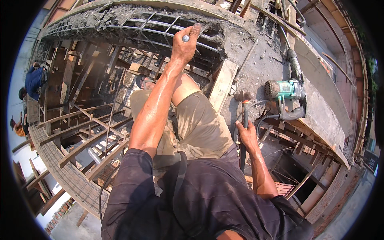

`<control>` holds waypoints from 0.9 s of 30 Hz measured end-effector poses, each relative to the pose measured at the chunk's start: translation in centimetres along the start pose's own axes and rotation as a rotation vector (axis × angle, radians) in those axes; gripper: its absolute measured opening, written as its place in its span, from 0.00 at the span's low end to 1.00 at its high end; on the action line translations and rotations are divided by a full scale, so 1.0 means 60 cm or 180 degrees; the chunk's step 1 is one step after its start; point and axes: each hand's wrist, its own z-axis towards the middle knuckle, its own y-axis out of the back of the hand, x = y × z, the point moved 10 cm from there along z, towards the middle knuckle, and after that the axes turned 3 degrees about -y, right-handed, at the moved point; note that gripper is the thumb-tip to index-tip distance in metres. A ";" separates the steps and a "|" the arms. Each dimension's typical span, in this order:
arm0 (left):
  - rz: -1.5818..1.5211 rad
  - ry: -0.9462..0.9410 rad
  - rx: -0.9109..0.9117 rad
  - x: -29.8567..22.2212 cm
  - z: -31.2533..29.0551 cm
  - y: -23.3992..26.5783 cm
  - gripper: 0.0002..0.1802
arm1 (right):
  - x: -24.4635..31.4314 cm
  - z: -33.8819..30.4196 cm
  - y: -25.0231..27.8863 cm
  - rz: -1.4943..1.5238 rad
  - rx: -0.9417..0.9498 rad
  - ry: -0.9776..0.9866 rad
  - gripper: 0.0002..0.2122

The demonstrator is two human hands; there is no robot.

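My left hand (183, 47) is closed in a fist round a metal chisel (185, 38), whose round struck end shows above the fingers. Most of its shaft is hidden by the hand. The fist is over the exposed steel bars (152, 30) of a partly broken concrete beam. Lower on the right, my right hand (248, 137) grips the dark handle of a hammer (244, 110). Its rusty brown head is up, beside a green electric demolition hammer (286, 89) that lies on the rough concrete.
Timber props and beams (86, 148) cross the drop at the left, where two people (34, 84) are farther off. A wooden plank (223, 84) lies by my knee. A loose steel rod (247, 58) rests on the concrete. The demolition hammer's cable loops near my right hand.
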 end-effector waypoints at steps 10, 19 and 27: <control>0.0470 -0.1696 0.1054 -0.156 -0.117 -0.240 0.24 | -0.004 0.012 -0.003 -0.0190 -0.0229 0.0510 0.16; 0.0624 -0.1407 0.0707 -0.043 -0.080 -0.195 0.20 | -0.002 0.010 -0.005 -0.0351 -0.0261 0.0294 0.18; 0.0497 -0.1702 0.0356 -0.127 -0.089 -0.194 0.22 | -0.011 0.018 -0.002 -0.0319 -0.0316 0.0071 0.21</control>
